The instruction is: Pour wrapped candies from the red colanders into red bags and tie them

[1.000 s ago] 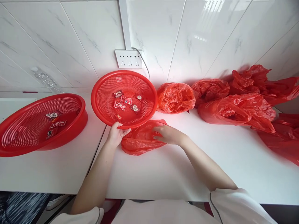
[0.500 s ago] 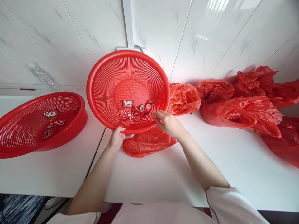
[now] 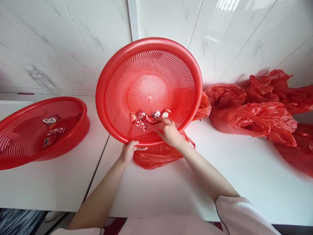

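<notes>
Left hand (image 3: pixel 128 152) on basket rim, right hand (image 3: pixel 170 133) at the sweets

Head view, 1 camera. Left hand is closed on the near rim of a red perforated plastic basket (image 3: pixel 149 80), thumb over the edge and fingers beneath. Basket is tilted, its open side facing the wearer. Small wrapped sweets (image 3: pixel 141 124), mostly red with white or dark print, lie grouped at its lower side. Right hand reaches over the near rim into the basket, thumb apart from the index finger, fingertips at the sweets; cannot tell whether 1 is pinched.

Under the near rim: 1 red plastic bag (image 3: pixel 158 157) on the white tabletop (image 3: pixel 166 192), partly hidden by the basket and right forearm.

To the left: a 2nd perforated basket (image 3: pixel 73 138), also red, with a few printed packets (image 3: pixel 56 130) inside. Behind it, near the wall, 1 clear plastic bottle (image 3: pixel 42 80).

To the right: several crumpled red bags (image 3: pixel 251 117) along the white tiled wall (image 3: pixel 166 19). A narrow dark seam divides the white surface left of centre.
</notes>
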`<state>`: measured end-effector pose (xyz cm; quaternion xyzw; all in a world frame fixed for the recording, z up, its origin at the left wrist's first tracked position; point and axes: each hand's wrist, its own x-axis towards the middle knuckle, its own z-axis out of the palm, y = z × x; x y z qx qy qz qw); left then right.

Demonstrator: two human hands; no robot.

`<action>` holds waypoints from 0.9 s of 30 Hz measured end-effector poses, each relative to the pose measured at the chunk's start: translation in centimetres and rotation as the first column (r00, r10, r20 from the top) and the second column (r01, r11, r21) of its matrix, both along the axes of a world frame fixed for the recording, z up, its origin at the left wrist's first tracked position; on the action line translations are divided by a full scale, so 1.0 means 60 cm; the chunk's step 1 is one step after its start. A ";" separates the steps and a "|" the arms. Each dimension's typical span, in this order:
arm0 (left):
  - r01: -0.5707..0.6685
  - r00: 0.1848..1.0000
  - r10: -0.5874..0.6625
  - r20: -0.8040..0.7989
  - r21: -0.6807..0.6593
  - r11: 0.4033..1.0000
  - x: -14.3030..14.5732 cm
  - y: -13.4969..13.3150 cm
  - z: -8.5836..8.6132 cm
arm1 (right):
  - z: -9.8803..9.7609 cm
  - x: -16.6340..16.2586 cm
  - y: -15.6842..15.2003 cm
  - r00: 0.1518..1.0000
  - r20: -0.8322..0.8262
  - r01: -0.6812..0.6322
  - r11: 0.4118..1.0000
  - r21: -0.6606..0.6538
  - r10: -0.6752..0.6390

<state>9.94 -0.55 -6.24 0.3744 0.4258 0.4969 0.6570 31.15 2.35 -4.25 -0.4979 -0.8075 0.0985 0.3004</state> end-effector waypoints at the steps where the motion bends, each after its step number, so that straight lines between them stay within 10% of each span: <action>1: 0.011 1.000 -0.011 0.005 -0.011 1.000 0.001 0.000 -0.002 | -0.002 -0.001 0.002 0.998 -0.067 -0.007 1.000 -0.012 0.006; 10: -0.018 0.999 0.019 0.029 -0.048 0.999 -0.009 0.011 -0.005 | 0.025 0.019 -0.001 0.895 -0.438 0.050 0.993 -0.103 -0.091; 19: -0.090 0.986 0.097 0.133 -0.059 0.994 -0.016 0.016 0.011 | 0.085 0.112 -0.013 0.664 -0.743 -0.296 0.882 -0.366 -0.085; 27: -0.101 0.965 0.144 0.219 -0.196 0.975 -0.022 0.021 0.013 | 0.116 0.119 -0.037 0.884 -0.447 -0.342 0.841 -0.419 0.137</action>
